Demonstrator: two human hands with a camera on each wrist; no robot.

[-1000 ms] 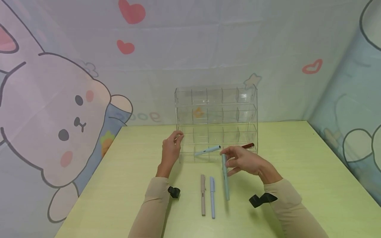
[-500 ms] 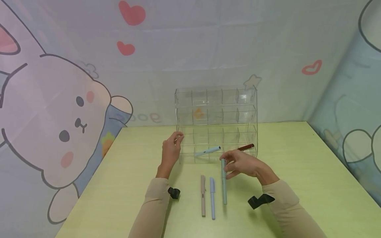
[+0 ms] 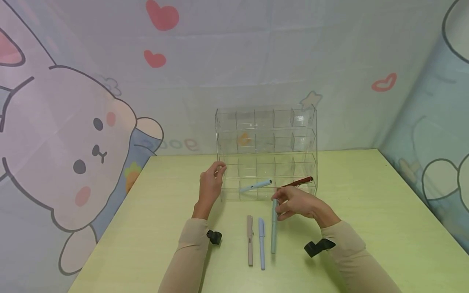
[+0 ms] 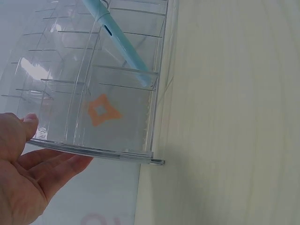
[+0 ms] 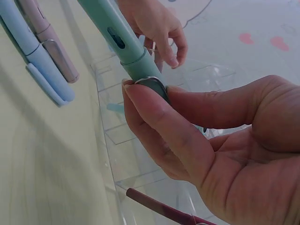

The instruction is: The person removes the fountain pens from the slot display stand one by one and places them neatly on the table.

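Note:
My right hand [image 3: 296, 203] pinches a green pen [image 3: 274, 230] by its clip end, in front of a clear acrylic rack [image 3: 266, 162]. In the right wrist view, thumb and fingers close round the green pen's [image 5: 119, 35] cap. My left hand [image 3: 211, 183] grips the rack's left side panel; the left wrist view has the thumb inside and the fingers outside that edge. A light blue pen [image 3: 256, 185] lies slanted in the rack's lowest row. Further right in that row, a dark red pen [image 3: 298, 182] leans, its lower end partly behind my right hand.
A beige pen [image 3: 250, 240] and a periwinkle pen [image 3: 261, 244] lie side by side on the pale yellow table [image 3: 128, 244], left of the green pen. Behind the rack hangs a printed cloth backdrop [image 3: 234, 61]. Black wrist cameras sit on both sleeves.
My right hand has moved slightly toward me and left with the green pen, which has swung closer to the periwinkle pen. More of the dark red pen shows. The left hand stays put.

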